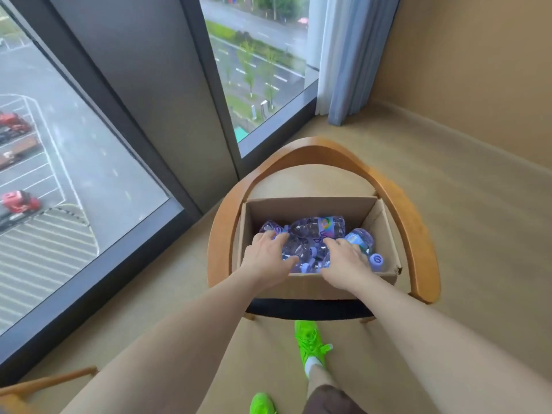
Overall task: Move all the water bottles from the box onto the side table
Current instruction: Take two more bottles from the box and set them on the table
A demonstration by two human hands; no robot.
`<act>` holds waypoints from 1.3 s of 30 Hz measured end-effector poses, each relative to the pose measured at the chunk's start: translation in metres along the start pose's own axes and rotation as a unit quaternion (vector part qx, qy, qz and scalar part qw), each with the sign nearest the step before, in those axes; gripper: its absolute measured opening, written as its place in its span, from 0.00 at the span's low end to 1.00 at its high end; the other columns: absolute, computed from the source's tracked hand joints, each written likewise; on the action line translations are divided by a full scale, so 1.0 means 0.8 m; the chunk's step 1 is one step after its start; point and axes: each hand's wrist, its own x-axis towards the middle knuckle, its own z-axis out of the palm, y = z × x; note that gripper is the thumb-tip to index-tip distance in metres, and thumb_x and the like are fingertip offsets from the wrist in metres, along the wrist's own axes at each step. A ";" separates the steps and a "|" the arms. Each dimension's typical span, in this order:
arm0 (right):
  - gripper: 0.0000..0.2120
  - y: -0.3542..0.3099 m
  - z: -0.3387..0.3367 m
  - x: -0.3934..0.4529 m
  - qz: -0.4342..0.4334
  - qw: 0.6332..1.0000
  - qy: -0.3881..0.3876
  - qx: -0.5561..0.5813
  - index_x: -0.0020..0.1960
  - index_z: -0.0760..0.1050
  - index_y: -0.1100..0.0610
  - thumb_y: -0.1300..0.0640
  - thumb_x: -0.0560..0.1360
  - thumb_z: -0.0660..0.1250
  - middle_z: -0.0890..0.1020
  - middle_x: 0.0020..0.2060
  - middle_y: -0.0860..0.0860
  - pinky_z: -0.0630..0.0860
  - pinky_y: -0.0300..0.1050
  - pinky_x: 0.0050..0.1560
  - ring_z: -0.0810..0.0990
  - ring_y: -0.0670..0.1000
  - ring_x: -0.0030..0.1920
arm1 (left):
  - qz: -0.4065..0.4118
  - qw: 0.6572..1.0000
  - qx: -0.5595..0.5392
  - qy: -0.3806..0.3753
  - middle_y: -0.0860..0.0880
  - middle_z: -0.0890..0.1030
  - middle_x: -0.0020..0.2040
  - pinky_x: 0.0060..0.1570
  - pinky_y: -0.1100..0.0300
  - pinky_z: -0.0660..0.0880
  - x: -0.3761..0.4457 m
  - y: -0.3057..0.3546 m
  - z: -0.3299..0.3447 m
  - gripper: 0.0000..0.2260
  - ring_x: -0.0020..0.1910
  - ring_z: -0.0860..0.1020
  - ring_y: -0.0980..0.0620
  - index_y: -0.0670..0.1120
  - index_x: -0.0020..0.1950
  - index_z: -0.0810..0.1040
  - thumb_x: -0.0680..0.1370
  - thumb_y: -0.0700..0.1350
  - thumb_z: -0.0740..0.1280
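Box sits on the dark seat of a wooden armchair. The chair's curved arm and back rail wraps round the box on the left, far and right sides. The near side is open, so that is where your arms come in. Window runs along your left and a curtain hangs in the far corner. Your green shoes are on the floor just short of the seat's near edge. A bit of other wooden furniture shows at your lower left. I can't tell what it is.

Both forearms are stretched forward over the box's near wall, palms down.
- Left hand: fingers spread and curled down onto the bottles at the box's near left. Can't tell if it has closed on one.
- Right hand: same pose, fingers draped over bottles at the near right. Grip not visible either.

Box is open-topped with the flaps up. The water bottles are all inside, lying loose on their sides in a heap. One labelled bottle lies crosswise along the far wall. A capped one is in the near right corner, just beside your right hand.
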 end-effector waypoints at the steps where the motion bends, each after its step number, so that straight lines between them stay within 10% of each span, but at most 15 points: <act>1: 0.32 0.003 0.000 0.022 -0.010 1.000 -0.014 -0.002 0.75 0.59 0.49 0.51 0.73 0.65 0.67 0.70 0.52 0.67 0.55 0.65 0.65 0.59 0.69 | -0.009 1.000 0.006 -0.017 0.47 0.67 0.76 0.70 0.46 0.67 0.017 -0.001 0.004 0.29 0.76 0.60 0.45 0.53 0.77 0.65 0.78 0.61 0.63; 8: 0.27 0.038 0.030 0.124 -0.063 0.986 -0.112 -0.101 0.71 0.65 0.51 0.56 0.73 0.65 0.68 0.68 0.54 0.59 0.60 0.70 0.63 0.59 0.69 | 0.010 0.987 0.068 -0.148 0.47 0.69 0.74 0.69 0.47 0.68 0.108 0.003 0.034 0.30 0.74 0.63 0.43 0.52 0.76 0.68 0.73 0.43 0.66; 17: 0.20 0.074 0.068 0.181 -0.151 0.948 -0.150 -0.235 0.64 0.72 0.51 0.59 0.72 0.63 0.71 0.65 0.56 0.46 0.73 0.70 0.60 0.60 0.71 | 0.078 0.934 0.197 -0.288 0.50 0.73 0.67 0.68 0.47 0.65 0.152 0.006 0.093 0.26 0.68 0.67 0.45 0.56 0.73 0.71 0.75 0.46 0.68; 39: 0.23 0.068 0.055 0.194 -0.167 0.959 -0.062 -0.219 0.61 0.68 0.57 0.63 0.68 0.69 0.76 0.54 0.57 0.70 0.58 0.62 0.75 0.60 0.56 | 0.042 0.951 0.134 -0.274 0.47 0.70 0.61 0.62 0.33 0.68 0.160 -0.001 0.075 0.22 0.64 0.65 0.45 0.48 0.66 0.71 0.73 0.41 0.68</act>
